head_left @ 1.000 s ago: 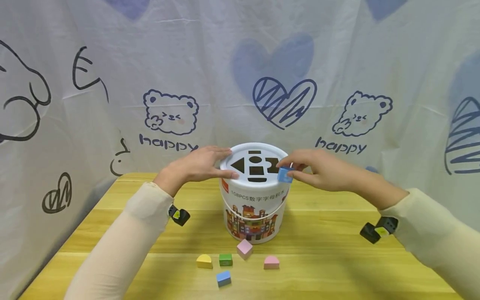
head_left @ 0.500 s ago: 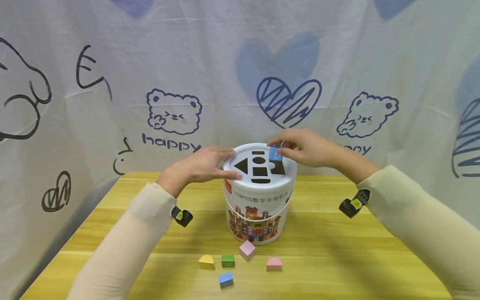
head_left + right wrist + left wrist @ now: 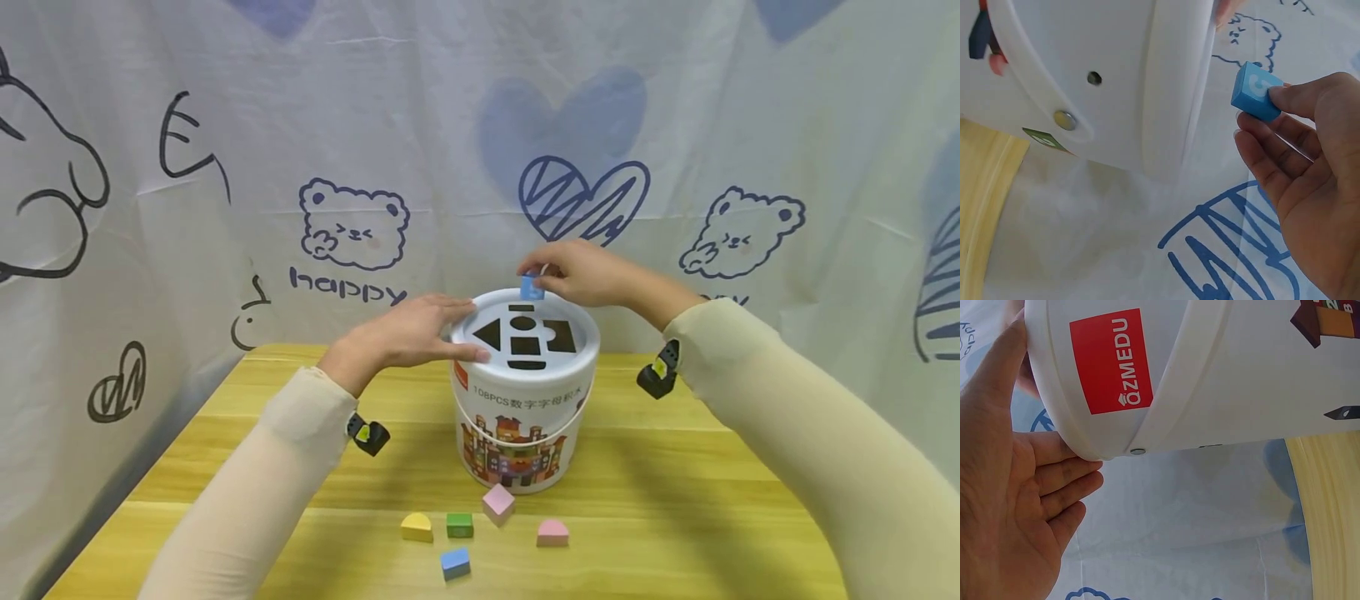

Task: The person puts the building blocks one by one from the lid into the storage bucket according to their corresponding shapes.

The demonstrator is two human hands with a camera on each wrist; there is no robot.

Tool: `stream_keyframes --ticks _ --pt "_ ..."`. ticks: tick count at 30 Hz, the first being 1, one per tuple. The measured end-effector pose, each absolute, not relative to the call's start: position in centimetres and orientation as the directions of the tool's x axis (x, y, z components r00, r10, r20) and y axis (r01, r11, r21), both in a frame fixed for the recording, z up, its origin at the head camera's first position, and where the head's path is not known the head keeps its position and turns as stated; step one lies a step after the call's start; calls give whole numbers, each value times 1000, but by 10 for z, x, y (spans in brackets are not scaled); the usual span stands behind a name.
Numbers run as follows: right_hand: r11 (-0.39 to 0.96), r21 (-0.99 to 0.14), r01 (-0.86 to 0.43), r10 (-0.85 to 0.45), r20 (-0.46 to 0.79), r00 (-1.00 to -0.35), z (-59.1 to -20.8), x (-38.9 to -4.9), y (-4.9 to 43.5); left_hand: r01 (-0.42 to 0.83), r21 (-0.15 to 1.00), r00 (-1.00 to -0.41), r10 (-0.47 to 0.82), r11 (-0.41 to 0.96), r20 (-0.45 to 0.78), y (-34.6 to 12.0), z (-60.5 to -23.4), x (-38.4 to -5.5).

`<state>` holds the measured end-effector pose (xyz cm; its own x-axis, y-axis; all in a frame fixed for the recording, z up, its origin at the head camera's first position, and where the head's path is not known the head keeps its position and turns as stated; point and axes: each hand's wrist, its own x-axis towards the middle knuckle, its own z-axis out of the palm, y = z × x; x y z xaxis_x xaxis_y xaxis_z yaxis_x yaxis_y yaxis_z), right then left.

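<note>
A white bucket (image 3: pixel 517 417) with a printed castle picture stands on the table, its white lid (image 3: pixel 551 354) pierced by several shaped holes. My left hand (image 3: pixel 408 333) rests on the left edge of the lid, thumb on top and fingers straight along the side; the left wrist view shows those fingers against the rim beside a red label (image 3: pixel 1113 360). My right hand (image 3: pixel 581 271) pinches a light blue block (image 3: pixel 1257 90) with a pale figure on it between thumb and fingers. That block is above the far side of the lid, close to the thin rectangular hole.
In front of the bucket lie a pink cube (image 3: pixel 498 505), a yellow half-round block (image 3: pixel 417 527), a green block (image 3: pixel 460 525), a blue block (image 3: pixel 455 564) and a pink half-round block (image 3: pixel 552 533). A white printed curtain (image 3: pixel 450 167) hangs behind the wooden table (image 3: pixel 660 467).
My right hand has carried the light blue block from the lid's right edge to its far side, leftward and away from me. The left hand keeps its place on the lid.
</note>
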<state>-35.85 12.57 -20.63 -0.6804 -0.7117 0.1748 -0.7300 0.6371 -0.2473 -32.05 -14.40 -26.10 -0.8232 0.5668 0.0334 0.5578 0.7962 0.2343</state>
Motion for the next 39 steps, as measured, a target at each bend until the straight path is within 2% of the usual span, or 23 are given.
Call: stream_keyframes --ticks 4,18,31,39 --pt "657 -229 -719 -708 142 -692 -207 -368 119 551 241 -828 560 799 36 -144 -260 -321" --pt "658 -155 -737 -739 53 -671 -217 -385 106 556 243 -825 564 795 44 -143 -261 -321" --pt "645 -180 -743 -751 33 -660 -219 -386 106 557 224 -825 563 800 39 -142 -262 -320" --pt "671 -166 -723 -733 -2 -680 -222 -385 104 548 229 -831 556 804 37 -143 -262 -319"
